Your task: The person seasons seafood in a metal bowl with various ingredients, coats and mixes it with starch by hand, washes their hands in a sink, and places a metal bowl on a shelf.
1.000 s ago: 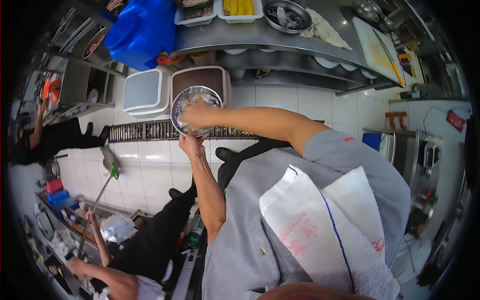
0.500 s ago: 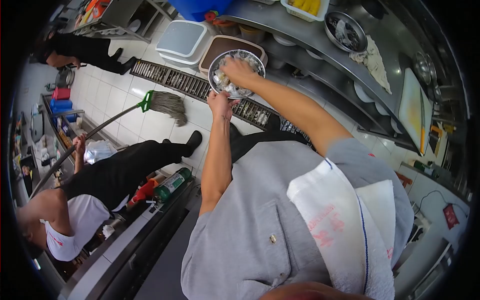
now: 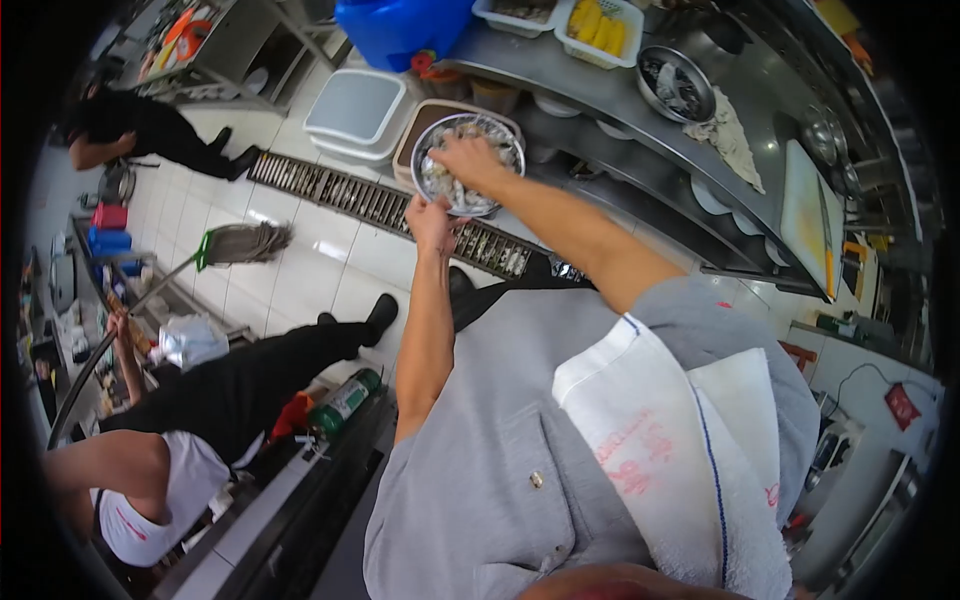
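Note:
My left hand grips the near rim of a round metal bowl, its fingers partly under the bowl. Inside the bowl lie whitish, wet-looking pieces that I cannot identify. My right hand is in the bowl from the right, its fingers spread over the pieces; whether it grips any cannot be made out. Below the bowl a brown-lidded bin shows, beside a bin with a grey lid.
A person with a mop is at the lower left, another person farther off. A floor grate runs below the bowl. The steel counter holds yellow food, a metal pan and a cutting board with a knife.
The view has swung round since the first frame. My right hand has moved within the bowl, while my left hand has kept hold of its rim. The co-worker's mop has shifted across the floor.

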Tool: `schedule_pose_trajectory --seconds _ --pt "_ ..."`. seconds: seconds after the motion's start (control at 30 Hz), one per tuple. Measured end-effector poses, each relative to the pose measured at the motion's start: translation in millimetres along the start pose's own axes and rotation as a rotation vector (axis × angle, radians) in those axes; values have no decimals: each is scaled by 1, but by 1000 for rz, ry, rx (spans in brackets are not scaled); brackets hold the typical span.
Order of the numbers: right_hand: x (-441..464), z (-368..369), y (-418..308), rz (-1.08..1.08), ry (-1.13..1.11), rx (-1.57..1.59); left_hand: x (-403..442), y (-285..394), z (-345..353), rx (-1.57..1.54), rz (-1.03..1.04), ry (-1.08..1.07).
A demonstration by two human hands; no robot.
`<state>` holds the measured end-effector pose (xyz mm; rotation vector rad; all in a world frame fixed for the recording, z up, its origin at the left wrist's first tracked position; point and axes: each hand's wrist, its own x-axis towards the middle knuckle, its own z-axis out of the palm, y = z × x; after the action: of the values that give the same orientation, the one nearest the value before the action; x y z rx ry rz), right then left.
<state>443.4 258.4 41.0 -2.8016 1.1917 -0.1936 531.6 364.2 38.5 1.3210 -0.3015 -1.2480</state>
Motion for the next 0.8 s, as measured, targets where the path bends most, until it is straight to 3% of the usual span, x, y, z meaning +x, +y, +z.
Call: schedule_pose_trajectory --seconds 0.2,0.27,0.4,0.5,0.67,0.8 --pt "-11 -35 1 78 -131 86 22 11 5 82 -17 -63" --pt "-8 -70 30 -6 -320 142 20 25 26 54 -3 -147" --pt "-3 -122 89 275 -331 72 39 36 74 39 -35 -272" --pt "1 -109 122 343 -434 59 57 31 114 -6 -57 -295" --pt "5 -98 152 442 -413 216 67 24 143 68 -59 -306" --pt "0 -96 138 381 -192 108 69 25 146 10 -67 -280"
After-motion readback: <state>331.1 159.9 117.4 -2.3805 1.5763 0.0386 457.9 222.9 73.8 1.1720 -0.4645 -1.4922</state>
